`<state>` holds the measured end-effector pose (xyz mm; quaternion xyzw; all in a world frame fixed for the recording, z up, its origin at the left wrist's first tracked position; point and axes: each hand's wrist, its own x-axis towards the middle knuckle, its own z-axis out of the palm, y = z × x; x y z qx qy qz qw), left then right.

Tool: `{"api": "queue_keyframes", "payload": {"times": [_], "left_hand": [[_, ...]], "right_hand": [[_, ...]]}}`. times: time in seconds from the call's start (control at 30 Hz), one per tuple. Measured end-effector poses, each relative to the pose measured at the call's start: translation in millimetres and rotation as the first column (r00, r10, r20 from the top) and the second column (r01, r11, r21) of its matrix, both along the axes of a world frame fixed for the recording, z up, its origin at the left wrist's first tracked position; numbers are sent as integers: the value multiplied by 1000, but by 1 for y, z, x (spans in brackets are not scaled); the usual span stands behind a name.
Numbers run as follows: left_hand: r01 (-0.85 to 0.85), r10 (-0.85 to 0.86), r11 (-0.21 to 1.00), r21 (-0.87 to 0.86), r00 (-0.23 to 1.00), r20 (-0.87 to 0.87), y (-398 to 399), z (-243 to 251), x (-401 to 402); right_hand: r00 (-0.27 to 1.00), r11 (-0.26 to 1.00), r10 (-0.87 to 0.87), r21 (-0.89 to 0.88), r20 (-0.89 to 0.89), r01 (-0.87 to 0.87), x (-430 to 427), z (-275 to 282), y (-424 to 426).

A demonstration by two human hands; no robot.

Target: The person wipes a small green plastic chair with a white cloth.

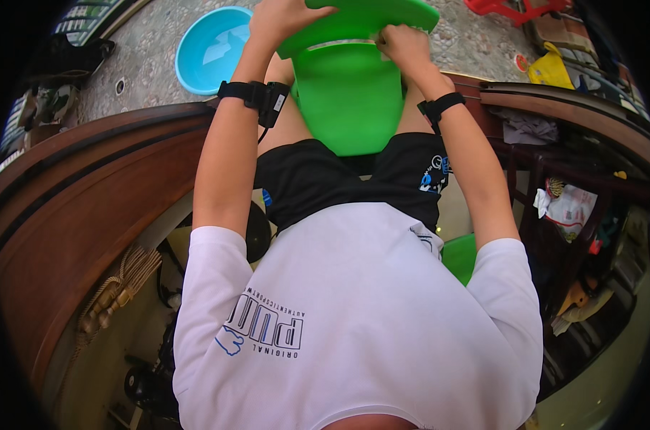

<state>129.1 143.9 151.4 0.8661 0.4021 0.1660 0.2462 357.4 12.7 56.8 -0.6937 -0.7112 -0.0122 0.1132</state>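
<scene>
In front of my lap stands a green plastic chair, its seat (pixel 351 102) between my knees and its backrest (pixel 351 21) farther off. My left hand (pixel 282 21) is at the left edge of the backrest with the thumb stretched over it; the fingers are partly cut off by the picture's top edge. Curled closed, my right hand (pixel 408 45) presses at the lower right of the backrest, near the gap above the seat. Some pale, thin material, perhaps a cloth, shows around its fingers. Each wrist wears a black strap, the left one with a small device (pixel 274 105).
A light-blue basin (pixel 212 51) is on the pebbled floor (pixel 147 59) at the left. Dark wooden sill edges (pixel 104 145) run along both sides. A red plastic stool (pixel 518 8) and a yellow item (pixel 552 70) lie at the upper right. Behind my right arm is another green surface (pixel 458 258).
</scene>
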Motion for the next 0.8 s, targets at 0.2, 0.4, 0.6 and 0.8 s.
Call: {"api": "queue_keyframes", "payload": {"times": [0.2, 0.4, 0.6, 0.8], "left_hand": [[-14, 14, 1000, -22, 1000, 13, -4, 5, 0], [-12, 12, 1000, 29, 1000, -10, -1, 2, -1], [-8, 13, 999, 53, 995, -96, 1, 5, -1], [35, -34, 999, 8, 999, -27, -1, 10, 0]], "right_hand": [[999, 1000, 2, -12, 52, -1, -1, -10, 0], [990, 998, 37, 54, 140, -45, 0, -37, -1], [960, 984, 74, 135, 270, -114, 5, -78, -9], [987, 999, -51, 17, 156, 49, 1, -101, -14]]}}
